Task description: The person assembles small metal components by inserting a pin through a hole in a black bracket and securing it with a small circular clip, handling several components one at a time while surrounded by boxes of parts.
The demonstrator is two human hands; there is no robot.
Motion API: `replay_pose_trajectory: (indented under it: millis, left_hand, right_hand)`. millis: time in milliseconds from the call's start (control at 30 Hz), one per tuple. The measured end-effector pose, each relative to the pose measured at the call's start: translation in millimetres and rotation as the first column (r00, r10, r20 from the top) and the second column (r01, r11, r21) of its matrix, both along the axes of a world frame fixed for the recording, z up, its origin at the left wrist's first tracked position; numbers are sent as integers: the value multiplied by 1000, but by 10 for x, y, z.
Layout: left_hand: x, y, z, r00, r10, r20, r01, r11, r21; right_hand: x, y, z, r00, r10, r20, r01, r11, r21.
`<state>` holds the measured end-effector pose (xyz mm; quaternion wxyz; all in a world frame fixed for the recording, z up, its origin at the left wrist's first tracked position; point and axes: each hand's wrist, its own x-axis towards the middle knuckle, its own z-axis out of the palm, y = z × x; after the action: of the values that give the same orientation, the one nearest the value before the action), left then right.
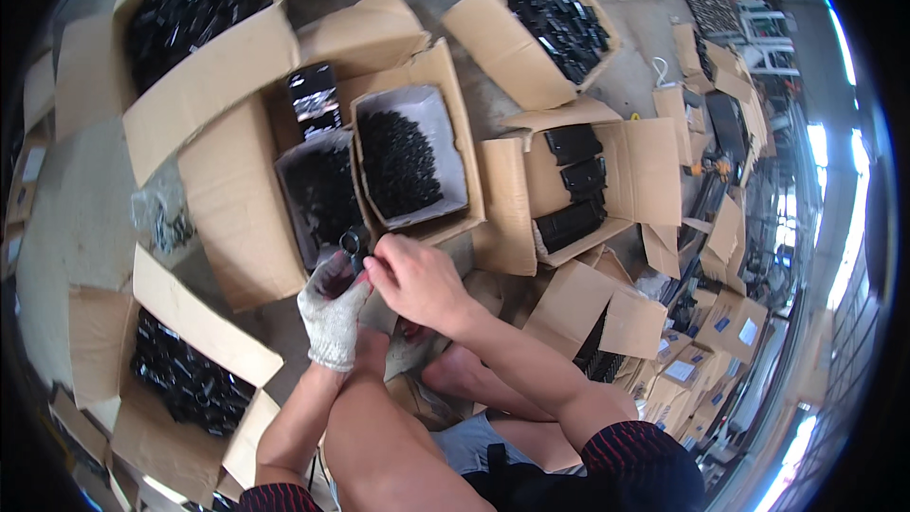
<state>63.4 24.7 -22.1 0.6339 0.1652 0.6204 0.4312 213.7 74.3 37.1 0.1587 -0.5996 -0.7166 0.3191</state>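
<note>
Leftmost, at the lower left of the frame, an open carton holds glossy black parts (185,374); a second heap of black parts (199,14) fills the carton at upper left. Near the centre, a grey-lined inner box (290,192) with dark pieces sits inside a large carton (232,194). Just below it, the gloved left hand (332,311) has its grip closed around a black ring-ended part (355,241), ring upward. Best to keep that grip firm and the ring turned clear of the glove, so the other fingers can reach it. Next comes another lined box (455,147) of small black pieces (400,163). The bare right hand (417,277) curls its fingers in at the part's right side; whether they pinch it, I cannot tell. Light, square fingertip pressure would suit. Farther right, an open carton holds black oblong pieces (575,180).
</note>
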Motion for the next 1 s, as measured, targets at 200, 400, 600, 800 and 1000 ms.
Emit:
replay_pose_trajectory:
  millis: [200,400,600,800,1000]
  left_hand:
    - [-11,16,50,996,28,79,-28,1000,-1]
    - [-24,4,75,996,27,90,-29,999,20]
    - [-107,30,185,951,51,304,-35,998,-55]
    - [-1163,-430,700,566,86,820,-333,934,132]
    - [-1787,-967,627,731,-69,679,-296,864,406]
  right_hand:
    - [-31,-5,28,998,-27,48,25,998,51]
    - [-17,8,-33,995,48,87,-45,998,-35]
    - [421,18,72,976,-214,39,212,976,46]
    - [2618,461,-184,531,-801,278,710,599,370]
    - [4737,-44,-707,364,-587,723,818,572,53]
